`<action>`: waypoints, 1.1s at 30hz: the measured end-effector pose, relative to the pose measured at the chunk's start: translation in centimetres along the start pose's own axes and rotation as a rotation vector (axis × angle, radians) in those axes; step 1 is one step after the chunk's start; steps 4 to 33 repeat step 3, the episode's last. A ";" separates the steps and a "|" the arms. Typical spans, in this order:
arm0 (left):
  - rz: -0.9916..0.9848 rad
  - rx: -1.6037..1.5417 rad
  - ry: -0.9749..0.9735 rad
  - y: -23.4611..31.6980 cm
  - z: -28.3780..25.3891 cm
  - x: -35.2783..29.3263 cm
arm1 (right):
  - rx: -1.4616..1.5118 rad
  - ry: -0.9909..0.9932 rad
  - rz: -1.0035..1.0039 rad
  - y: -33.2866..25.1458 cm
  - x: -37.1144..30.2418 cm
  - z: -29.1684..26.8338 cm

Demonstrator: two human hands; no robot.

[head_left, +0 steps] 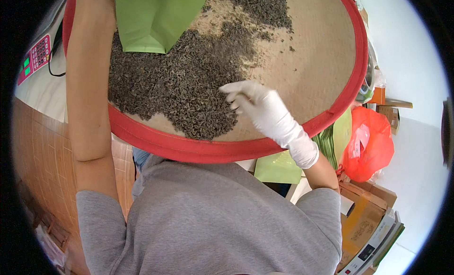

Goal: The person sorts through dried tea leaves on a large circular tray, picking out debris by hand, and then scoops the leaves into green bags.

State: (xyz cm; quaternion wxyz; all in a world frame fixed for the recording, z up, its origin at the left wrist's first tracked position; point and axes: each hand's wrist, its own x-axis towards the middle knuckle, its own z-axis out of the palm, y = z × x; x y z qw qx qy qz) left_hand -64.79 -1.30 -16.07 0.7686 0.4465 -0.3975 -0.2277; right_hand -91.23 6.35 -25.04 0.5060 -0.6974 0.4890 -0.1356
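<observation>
A wide round tray with a red rim (pixel 213 151) holds dark, curled dried leaves (pixel 177 83) that look like tea. They lie in a broad heap on its left and middle, with another patch at the far side. My right hand (pixel 265 107), in a white glove, hovers by the heap's right edge, fingers loosely bent and apart, with nothing visible in it. My bare left forearm reaches over the tray's left side, and its hand lies beyond the upper edge of the picture. Beside that forearm, a green bag (pixel 153 19) hangs over the leaves.
More green bags (pixel 279 167) lie under the tray's near right rim. A red plastic bag (pixel 368 138) sits right of them, above cardboard boxes (pixel 366 223). On the left, a pink device with keys (pixel 38 57) stands on a pale table, with a black cable beside it.
</observation>
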 end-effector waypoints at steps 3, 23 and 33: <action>0.002 -0.176 -0.213 -0.5 -2.4 0.6 | -0.386 0.090 0.002 0.4 -0.3 -1.3; 0.002 -0.176 -0.213 -0.5 -2.4 0.6 | -0.386 0.090 0.002 0.4 -0.3 -1.3; 0.002 -0.176 -0.213 -0.5 -2.4 0.6 | -0.386 0.090 0.002 0.4 -0.3 -1.3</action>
